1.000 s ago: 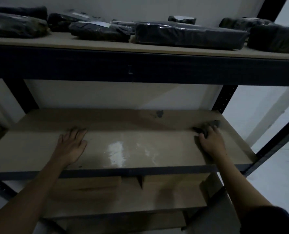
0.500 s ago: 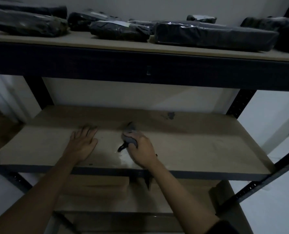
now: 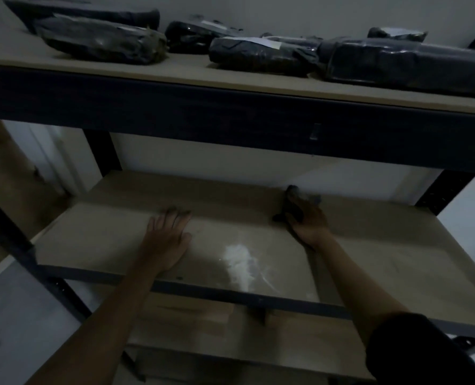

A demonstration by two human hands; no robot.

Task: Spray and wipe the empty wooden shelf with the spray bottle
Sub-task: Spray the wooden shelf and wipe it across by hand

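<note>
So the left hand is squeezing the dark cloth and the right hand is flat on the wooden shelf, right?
Not quite, the hands are swapped. In the head view the right hand grips the dark crumpled cloth near the back of the light brown wooden shelf, and the left hand lies flat on it.

Two bare forearms and hands; a black sleeve (image 3: 414, 354) covers the right upper arm; left arm (image 3: 114, 315) unsleeved.
</note>
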